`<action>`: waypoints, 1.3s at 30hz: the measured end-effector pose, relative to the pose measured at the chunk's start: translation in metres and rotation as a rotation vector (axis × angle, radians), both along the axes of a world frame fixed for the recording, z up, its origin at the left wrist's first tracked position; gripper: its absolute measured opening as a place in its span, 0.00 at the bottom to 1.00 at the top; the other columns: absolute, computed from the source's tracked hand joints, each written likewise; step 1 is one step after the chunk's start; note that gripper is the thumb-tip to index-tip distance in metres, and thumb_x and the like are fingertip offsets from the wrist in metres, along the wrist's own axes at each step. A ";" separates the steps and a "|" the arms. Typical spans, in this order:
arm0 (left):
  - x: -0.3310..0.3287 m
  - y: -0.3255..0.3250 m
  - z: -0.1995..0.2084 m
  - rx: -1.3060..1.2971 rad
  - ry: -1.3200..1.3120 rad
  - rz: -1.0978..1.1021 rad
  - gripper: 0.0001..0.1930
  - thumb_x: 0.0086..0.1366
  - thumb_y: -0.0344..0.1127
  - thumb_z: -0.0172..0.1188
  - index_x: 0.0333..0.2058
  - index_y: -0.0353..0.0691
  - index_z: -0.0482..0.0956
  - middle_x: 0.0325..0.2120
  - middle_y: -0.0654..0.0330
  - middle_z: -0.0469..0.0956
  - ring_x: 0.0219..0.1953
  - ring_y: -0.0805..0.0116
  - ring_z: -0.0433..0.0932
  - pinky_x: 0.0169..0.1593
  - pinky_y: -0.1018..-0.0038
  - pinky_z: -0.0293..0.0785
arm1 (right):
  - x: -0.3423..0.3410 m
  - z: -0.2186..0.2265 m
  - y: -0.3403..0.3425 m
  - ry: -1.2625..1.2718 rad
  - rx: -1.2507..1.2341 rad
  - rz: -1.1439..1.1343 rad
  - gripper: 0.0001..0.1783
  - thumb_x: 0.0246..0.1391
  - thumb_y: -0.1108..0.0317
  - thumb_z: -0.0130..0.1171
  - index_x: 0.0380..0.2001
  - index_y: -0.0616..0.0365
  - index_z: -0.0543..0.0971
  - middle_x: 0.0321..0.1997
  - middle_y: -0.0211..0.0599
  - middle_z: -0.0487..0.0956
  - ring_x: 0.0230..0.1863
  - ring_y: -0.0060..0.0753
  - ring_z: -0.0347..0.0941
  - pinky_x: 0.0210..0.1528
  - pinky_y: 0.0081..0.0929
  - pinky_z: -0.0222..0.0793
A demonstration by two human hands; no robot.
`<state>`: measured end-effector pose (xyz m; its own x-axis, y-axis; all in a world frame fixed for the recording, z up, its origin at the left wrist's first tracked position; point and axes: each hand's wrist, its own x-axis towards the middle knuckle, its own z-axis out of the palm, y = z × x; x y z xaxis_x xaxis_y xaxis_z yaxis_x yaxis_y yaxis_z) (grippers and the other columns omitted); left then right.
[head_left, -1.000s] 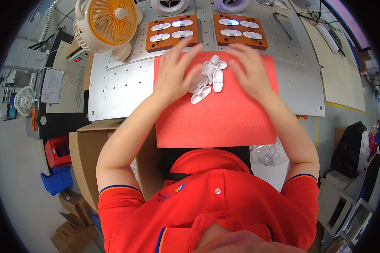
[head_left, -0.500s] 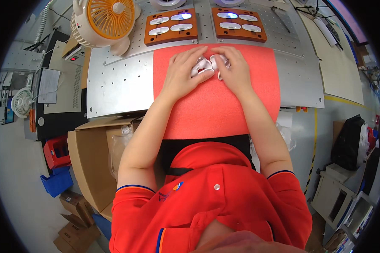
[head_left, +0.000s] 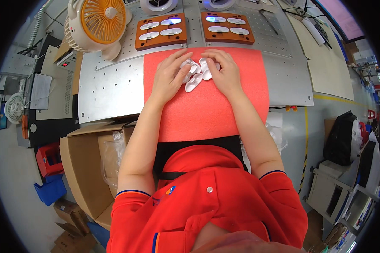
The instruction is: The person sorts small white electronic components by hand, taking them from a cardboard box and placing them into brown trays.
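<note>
Several small white oval plastic shells lie in a loose heap on an orange-red foam mat. My left hand curves around the heap's left side, its thumb apart from the fingers and touching some shells. On the other side, my right hand rests cupped, with fingers spread over the heap's far edge and its thumb beside the shells. Neither hand grips a shell as far as I can see. Some shells are partly hidden under the fingers.
Beyond the mat stand two brown fixture blocks, left and right, with white oval parts in them and a bluish light on each. An orange-white fan is at the far left. A cardboard box sits below the metal table.
My hands have moved apart a little. The shells they were gathered around now lie more spread out on the mat. The whole view has shifted slightly.
</note>
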<state>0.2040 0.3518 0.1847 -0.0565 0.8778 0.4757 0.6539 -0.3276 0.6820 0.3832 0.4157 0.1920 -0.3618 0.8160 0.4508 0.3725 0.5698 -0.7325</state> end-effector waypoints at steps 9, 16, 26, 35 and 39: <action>-0.003 0.002 -0.001 0.011 -0.017 -0.014 0.17 0.66 0.44 0.53 0.49 0.45 0.79 0.53 0.56 0.74 0.54 0.56 0.72 0.58 0.63 0.63 | -0.002 0.000 0.001 -0.052 0.042 0.017 0.10 0.56 0.71 0.55 0.40 0.53 0.81 0.45 0.32 0.79 0.50 0.34 0.72 0.50 0.28 0.69; 0.003 0.007 0.002 0.038 0.006 -0.053 0.15 0.66 0.39 0.53 0.48 0.43 0.79 0.52 0.56 0.75 0.53 0.56 0.72 0.56 0.64 0.64 | 0.001 -0.004 0.007 -0.032 0.104 0.006 0.08 0.53 0.71 0.56 0.37 0.53 0.81 0.42 0.33 0.79 0.47 0.39 0.73 0.49 0.33 0.69; 0.001 -0.002 0.008 -0.026 0.018 -0.061 0.15 0.67 0.35 0.50 0.49 0.41 0.78 0.53 0.57 0.75 0.54 0.57 0.71 0.58 0.65 0.62 | -0.001 -0.006 0.002 -0.008 0.128 0.025 0.08 0.53 0.72 0.56 0.36 0.54 0.81 0.41 0.34 0.79 0.46 0.40 0.72 0.49 0.34 0.68; 0.003 -0.002 0.012 -0.057 0.033 -0.038 0.15 0.68 0.38 0.49 0.49 0.42 0.78 0.52 0.58 0.75 0.54 0.59 0.71 0.59 0.65 0.60 | 0.000 -0.002 0.002 0.014 0.092 0.051 0.08 0.53 0.72 0.56 0.37 0.54 0.81 0.41 0.30 0.78 0.45 0.38 0.71 0.47 0.32 0.69; 0.001 -0.001 0.013 -0.081 0.068 -0.041 0.17 0.70 0.37 0.45 0.50 0.40 0.77 0.53 0.56 0.74 0.55 0.58 0.71 0.59 0.67 0.62 | -0.001 -0.003 0.003 0.014 0.085 0.051 0.09 0.53 0.72 0.56 0.37 0.53 0.81 0.41 0.30 0.78 0.45 0.37 0.71 0.46 0.32 0.70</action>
